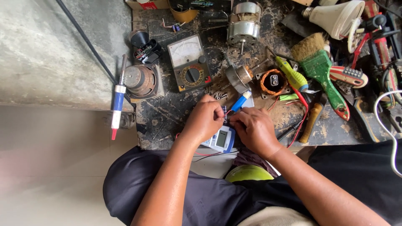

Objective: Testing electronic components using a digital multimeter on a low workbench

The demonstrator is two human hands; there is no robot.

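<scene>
Work is mid-course, by appearance: both hands meet just above the digital meter point(222, 139) at the bench's near edge. The left hand point(204, 120) and right hand point(253, 127) pinch a small dark part point(225, 114) between their fingertips; what it is cannot be told, being too small and half hidden. The meter lies flat, white-blue, display up, its red and black leads trailing toward the person. A blue-handled tool point(240, 101) lies just beyond the meter; the analogue meter point(189, 62) lies farther back, untouched.
</scene>
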